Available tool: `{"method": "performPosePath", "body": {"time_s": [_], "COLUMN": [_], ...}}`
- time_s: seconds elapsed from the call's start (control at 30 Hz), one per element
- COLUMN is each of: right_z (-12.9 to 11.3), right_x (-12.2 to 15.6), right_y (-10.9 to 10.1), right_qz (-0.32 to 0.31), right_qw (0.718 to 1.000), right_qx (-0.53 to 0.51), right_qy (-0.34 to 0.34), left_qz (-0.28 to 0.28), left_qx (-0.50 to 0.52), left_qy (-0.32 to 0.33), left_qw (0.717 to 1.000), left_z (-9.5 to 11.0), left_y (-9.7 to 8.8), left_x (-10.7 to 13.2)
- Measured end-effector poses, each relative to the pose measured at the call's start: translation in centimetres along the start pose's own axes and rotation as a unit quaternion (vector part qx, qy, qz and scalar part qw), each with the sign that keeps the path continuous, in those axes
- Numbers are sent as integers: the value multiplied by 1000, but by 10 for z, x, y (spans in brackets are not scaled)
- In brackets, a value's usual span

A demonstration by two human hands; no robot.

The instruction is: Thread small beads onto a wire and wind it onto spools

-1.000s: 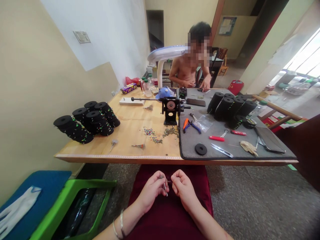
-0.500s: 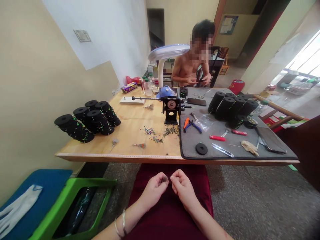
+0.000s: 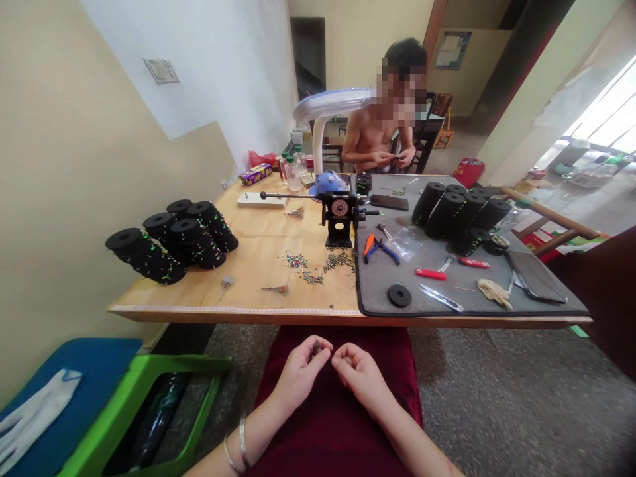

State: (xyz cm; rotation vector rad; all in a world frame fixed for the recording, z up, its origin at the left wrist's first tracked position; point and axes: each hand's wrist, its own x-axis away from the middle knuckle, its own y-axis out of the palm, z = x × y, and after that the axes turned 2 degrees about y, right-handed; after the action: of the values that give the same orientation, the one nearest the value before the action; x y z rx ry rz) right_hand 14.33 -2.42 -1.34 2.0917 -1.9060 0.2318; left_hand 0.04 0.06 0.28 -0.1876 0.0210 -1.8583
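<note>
In front of the table (image 3: 256, 255), we find the left hand (image 3: 301, 371) curled around a small dark item (image 3: 315, 349). The right hand (image 3: 360, 372) is pinched, contents indiscernible. A loosened grip could drop the item.

small dark greyish item (image 3: 315, 349), mostly hidden, outline unclear, held in left hand (image 3: 301, 371)

I count one left hand (image 3: 301, 376), one right hand (image 3: 362, 377), two bracelets (image 3: 242, 442) and, across one desk (image 3: 251, 262), five black stacks (image 3: 186, 242) at the left end, three frayed wire bundles (image 3: 275, 289), one loose black disc (image 3: 391, 296), two red-handled tools (image 3: 430, 274), one dial machine (image 3: 338, 236), one lamp (image 3: 319, 147) and bead-like bits (image 3: 339, 260) too many to number.
</note>
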Motion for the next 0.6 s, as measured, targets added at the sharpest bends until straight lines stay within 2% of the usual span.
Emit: {"method": "performPosePath", "body": {"time_s": [0.13,0.23,0.33,0.4,0.5,0.6], "right_z": [0,0,0,-1,-4,-7], "right_x": [2,3,4,4,5,5], "right_y": [2,1,-1,-2,-2,-1], "right_qz": [-7,4,21,30,35,27], "right_qw": [999,998,999,999,999,998], "right_qx": [51,59,48,18,-27,-38], "right_qy": [-1,-3,-10,-2,29,48], "left_qz": [10,45,83,88,59,-7], "left_qx": [-11,-20,-9,5,35,65], "left_qy": [7,7,3,-8,-38,-87], "left_qw": [1000,999,996,996,997,994], "left_z": [2,0,-4,-7,-10,-10], "left_y": [-1,-4,-12,-19,-27,-27], "left_x": [-1,-4,-8,-9,-8,-4]}}
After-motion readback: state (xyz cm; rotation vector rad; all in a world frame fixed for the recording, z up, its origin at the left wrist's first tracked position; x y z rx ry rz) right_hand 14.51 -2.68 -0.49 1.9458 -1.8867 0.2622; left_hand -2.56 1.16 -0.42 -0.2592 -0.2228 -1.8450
